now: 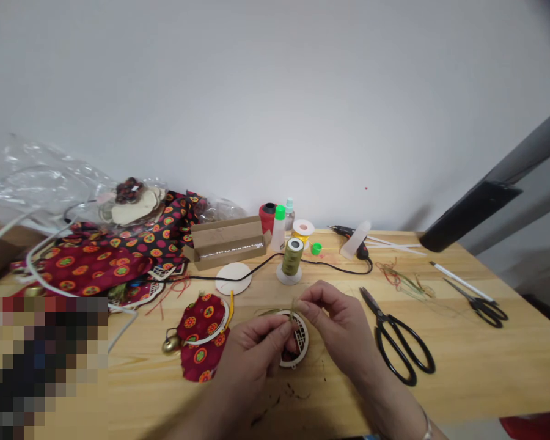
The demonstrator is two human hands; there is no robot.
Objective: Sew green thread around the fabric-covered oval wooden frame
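My left hand [259,348] and my right hand [337,324] meet at the middle of the table, each in a pinch. Between the fingertips runs a small bunch of olive-green thread [293,305]. Just below lies a round white lattice frame [306,342], partly covered by my left hand; I cannot tell if the thread is tied to it. An olive-green thread spool [294,260] stands upright behind my hands. Left of my left hand sits a red patterned fabric piece [201,363] with a white rim and a small brass bell [170,344].
Large black scissors [396,336] lie to the right, with smaller scissors [486,310] beyond. At the back are a glue gun [346,231], a green-capped bottle [279,229] and an open cardboard box [229,244]. Patterned cloth [91,260] is heaped left. A black cable [238,278] crosses the table.
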